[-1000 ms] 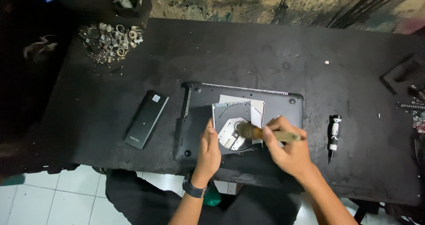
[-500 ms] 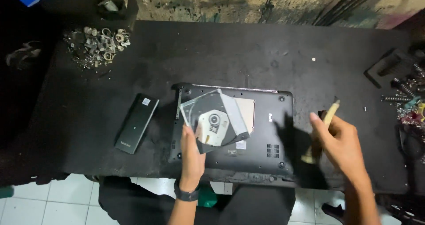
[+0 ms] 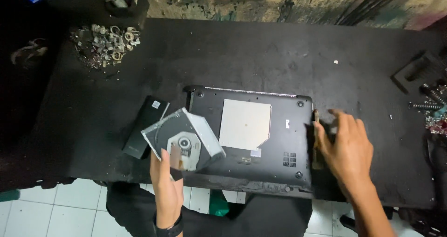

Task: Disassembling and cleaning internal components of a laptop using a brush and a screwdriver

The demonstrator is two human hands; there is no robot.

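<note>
Since half a second earlier: optical drive [image 3: 186, 141] lifted clear of the laptop [image 3: 251, 134] and carried toward the front left, now held tilted above the table's [image 3: 233, 55] front edge, overlapping the laptop's left end in view; brush-like tool [image 3: 317, 139] brought down from mid-air to the table surface just beside the laptop's right edge. Left hand [image 3: 167, 185] clamped on the drive's near edge, thumb on the upper face beside the round hub, remaining fingers hidden underneath; grip closed on the drive. Right hand [image 3: 347, 148] palm down, fingers spread and loosely extended, fingertips [image 3: 333, 112] resting on the table surface close to the laptop's right rear corner; tool lying under or against the inner side of the hand, cannot tell whether still pinched or already released. Laptop lying base up at the front centre of the table, pale square panel [image 3: 245, 124] exposed in its middle. Dark slim rectangular device [image 3: 145, 125] flat on the table left of the laptop, partly behind the raised drive. Heap of small metal parts [image 3: 104, 43] at the rear left corner. Springs and screws [image 3: 430, 106] along the right edge.
</note>
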